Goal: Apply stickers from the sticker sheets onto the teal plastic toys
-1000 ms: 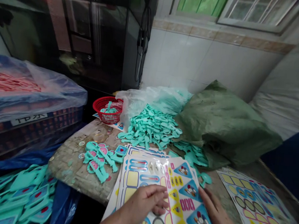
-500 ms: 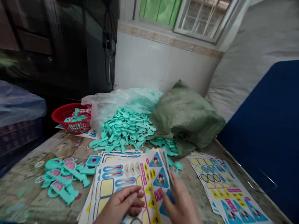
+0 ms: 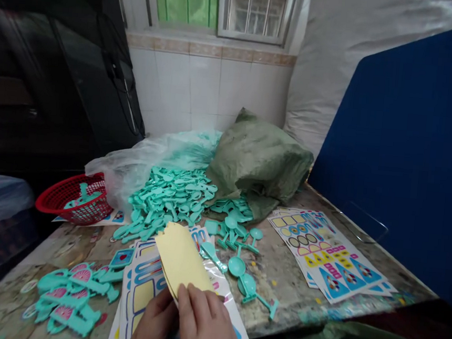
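A stiff pale-yellow backing sheet [image 3: 181, 258] with a scalloped far edge is pinched up by both hands, just above a stack of printed sticker sheets [image 3: 139, 296] on the worktop [image 3: 282, 296]. Its surface is plain and slightly curved, and several layers may be fanned together at the tip. The left hand [image 3: 152, 324] closes on its near-left edge, while the right hand [image 3: 206, 326] wraps over the near end with the fingers [image 3: 193, 312] bent across it.

A strip of clear glossy film [image 3: 219, 290] runs out from under the sheet's right side, with a teal plastic toy piece [image 3: 212, 255] lying on it. More teal pieces [image 3: 247, 290] are scattered just to the right. Farther away sits a heap of teal plastic parts [image 3: 163, 201], backed by a clear plastic bag [image 3: 143, 165] and a green woven sack [image 3: 261, 157]. A red plastic basket [image 3: 73, 198] stands far left, and pink-and-teal fan-shaped pieces [image 3: 68, 298] lie near left.

The sheet's long axis rises from the hands toward the far left, with the scalloped tip pointing at the heap.
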{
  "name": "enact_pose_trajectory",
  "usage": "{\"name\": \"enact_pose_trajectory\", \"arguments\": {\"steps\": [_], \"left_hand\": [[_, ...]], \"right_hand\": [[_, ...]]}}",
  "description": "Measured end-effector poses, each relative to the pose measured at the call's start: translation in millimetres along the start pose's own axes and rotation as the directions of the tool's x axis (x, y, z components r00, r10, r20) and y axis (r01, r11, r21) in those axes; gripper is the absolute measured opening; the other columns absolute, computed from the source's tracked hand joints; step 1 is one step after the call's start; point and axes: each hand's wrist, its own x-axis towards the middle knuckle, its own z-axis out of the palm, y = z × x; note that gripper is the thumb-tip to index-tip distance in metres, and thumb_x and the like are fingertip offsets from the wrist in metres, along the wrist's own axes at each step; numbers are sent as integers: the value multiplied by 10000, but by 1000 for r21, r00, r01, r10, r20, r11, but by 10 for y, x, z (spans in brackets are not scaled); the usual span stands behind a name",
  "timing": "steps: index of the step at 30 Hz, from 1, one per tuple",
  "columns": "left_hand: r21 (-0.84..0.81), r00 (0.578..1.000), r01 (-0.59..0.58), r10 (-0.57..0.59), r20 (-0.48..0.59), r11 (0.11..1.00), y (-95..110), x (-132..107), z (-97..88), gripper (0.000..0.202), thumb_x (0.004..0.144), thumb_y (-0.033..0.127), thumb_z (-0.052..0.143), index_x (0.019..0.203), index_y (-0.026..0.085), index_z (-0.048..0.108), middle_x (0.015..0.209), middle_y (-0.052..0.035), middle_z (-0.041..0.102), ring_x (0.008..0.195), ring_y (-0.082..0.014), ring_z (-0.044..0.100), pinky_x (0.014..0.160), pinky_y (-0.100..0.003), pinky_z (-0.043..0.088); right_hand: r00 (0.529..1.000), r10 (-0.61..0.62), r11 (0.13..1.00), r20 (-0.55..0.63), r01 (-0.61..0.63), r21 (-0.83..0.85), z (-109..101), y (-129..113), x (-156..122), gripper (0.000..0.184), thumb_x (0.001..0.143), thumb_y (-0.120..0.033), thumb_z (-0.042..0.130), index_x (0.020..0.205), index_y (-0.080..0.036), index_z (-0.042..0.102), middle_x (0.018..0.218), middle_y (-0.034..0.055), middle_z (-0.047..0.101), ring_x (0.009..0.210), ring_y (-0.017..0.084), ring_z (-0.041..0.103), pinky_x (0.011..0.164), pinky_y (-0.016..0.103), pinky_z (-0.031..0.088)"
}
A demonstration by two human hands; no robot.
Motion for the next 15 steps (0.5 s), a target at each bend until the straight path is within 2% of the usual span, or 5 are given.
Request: {"name": "enact_pose_trajectory", "arguments": {"steps": [5,9,11,13,15], "left_hand": [[-138,997,30,-19,77,990,-4,-2,43,364,587,352,796,888,163,718,885,-100,735,814,-249,666,761,-329,516],[-186,996,60,-46,78,981,-41,20,65,439,601,390,791,951,145,687,937,-129,714,768,-223,676,714,-326,522],[-177,996,45,-31,85,983,-46,28,67,439,635,414,765,963,137,674,955,-140,704,790,-222,678,727,-326,518],[-166,996,23,-8,93,986,-44,28,74,416,669,422,736,959,133,663,949,-134,698,788,-211,678,719,-313,513],[-170,996,6,9,93,985,-42,25,88,396,681,414,726,941,125,655,923,-124,694,759,-196,679,704,-305,511]], "right_hand": [[987,-33,990,155,10,144,-129,265,101,520,723,-89,488,1243,-96,507,1022,142,674,827,272,637,717,398,548],[923,252,873,290,-346,343,-186,790,285,502,750,-217,458,1231,-88,515,1171,184,604,1081,300,564,895,450,478],[805,300,714,512,-546,439,-206,1070,386,424,729,-285,504,1114,-129,589,1074,133,663,1015,283,607,893,431,481],[594,284,496,753,-763,415,-219,1281,473,365,742,-358,540,1035,-150,607,988,108,703,907,271,660,782,381,536],[420,260,363,870,-877,315,-217,1395,531,372,732,-418,586,991,-152,601,939,111,722,827,265,686,713,350,552]]}}
